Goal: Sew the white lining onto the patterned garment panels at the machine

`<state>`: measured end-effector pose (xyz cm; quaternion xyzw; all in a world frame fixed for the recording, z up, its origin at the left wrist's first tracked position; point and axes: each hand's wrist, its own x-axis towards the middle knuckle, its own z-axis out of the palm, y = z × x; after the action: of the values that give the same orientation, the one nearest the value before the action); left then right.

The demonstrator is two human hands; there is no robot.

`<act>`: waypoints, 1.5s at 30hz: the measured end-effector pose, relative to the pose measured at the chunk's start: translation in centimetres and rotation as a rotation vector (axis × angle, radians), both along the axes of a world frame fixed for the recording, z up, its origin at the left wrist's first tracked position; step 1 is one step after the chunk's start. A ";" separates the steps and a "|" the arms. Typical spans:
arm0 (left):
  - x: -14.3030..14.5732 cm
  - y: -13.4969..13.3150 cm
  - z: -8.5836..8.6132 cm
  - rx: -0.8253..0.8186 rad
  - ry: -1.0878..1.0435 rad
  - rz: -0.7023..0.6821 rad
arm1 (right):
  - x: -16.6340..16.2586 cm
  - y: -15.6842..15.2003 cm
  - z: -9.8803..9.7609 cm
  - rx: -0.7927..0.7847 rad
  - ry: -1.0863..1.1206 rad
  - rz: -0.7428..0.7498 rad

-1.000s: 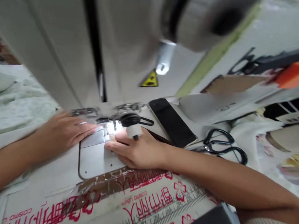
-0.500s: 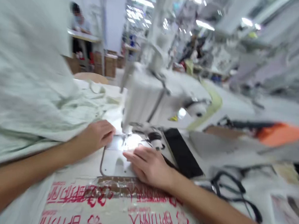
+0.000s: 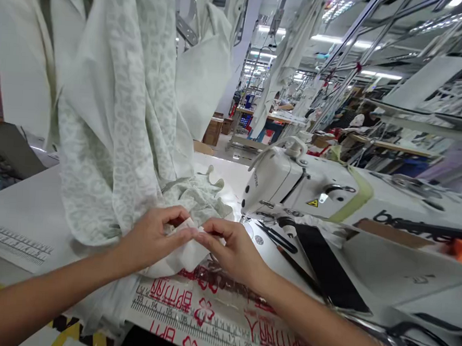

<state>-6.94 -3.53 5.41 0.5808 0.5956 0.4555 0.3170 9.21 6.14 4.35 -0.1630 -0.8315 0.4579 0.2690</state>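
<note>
Both of my hands meet in front of the sewing machine [image 3: 281, 181], fingertips nearly touching. My left hand [image 3: 156, 239] pinches the edge of a pale fabric piece [image 3: 177, 256]. Close against it, my right hand [image 3: 236, 249] pinches the same edge between thumb and forefinger. The fabric hangs below my fingers and joins a bunched, light green patterned heap [image 3: 198, 194] behind them. More of this patterned cloth [image 3: 119, 135] hangs at the left. The machine's needle area is partly hidden behind its head and my right hand.
A black phone-like slab [image 3: 327, 267] and tweezers [image 3: 276, 236] lie right of the needle area. Black-handled scissors [image 3: 420, 341] rest at the lower right. A ruler [image 3: 206, 325] and red-printed tape [image 3: 169, 294] run along the front edge. A cardboard box [image 3: 213, 131] stands on the floor behind.
My hands have come together from the machine's plate, moving left of the needle, and now pinch the fabric edge. The view has swung left, bringing the hanging cloth into fuller sight.
</note>
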 end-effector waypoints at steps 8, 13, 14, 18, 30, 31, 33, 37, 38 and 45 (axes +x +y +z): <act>0.9 -0.5 -0.2 -0.063 -0.130 -0.021 | 1.5 -1.4 0.2 -0.154 0.027 0.037; 1.5 -1.0 -0.2 -0.118 -0.182 -0.010 | 2.2 -1.5 -0.3 -0.174 0.055 0.005; 1.6 -1.0 -0.2 -0.131 -0.165 -0.031 | 2.3 -1.5 -0.4 -0.184 0.052 0.006; 2.0 -1.2 -1.1 -0.228 -0.277 -0.061 | 2.8 -1.4 -0.5 0.028 0.134 -0.089; 3.6 -2.3 -1.4 0.069 0.284 0.050 | 2.8 -2.5 -0.1 0.323 0.045 -0.093; 3.6 -2.4 -1.4 0.067 0.291 0.051 | 2.9 -2.4 0.0 0.228 0.043 -0.071; 3.4 -2.5 -1.2 0.002 0.252 0.037 | 3.0 -2.2 0.4 0.018 0.067 -0.035; 3.1 -2.6 -1.0 -0.082 0.199 0.022 | 3.2 -2.1 1.0 -0.021 0.120 -0.065; 3.1 -2.6 -1.0 -0.075 0.201 0.023 | 3.2 -2.2 1.0 0.050 0.119 -0.069; 3.7 -2.8 -1.6 0.071 0.316 0.034 | 2.9 -2.6 0.5 0.351 0.073 -0.040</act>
<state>-3.22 -6.28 3.77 0.6458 0.6313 0.3848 0.1907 12.14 3.56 4.83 -0.1136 -0.8850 0.3058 0.3323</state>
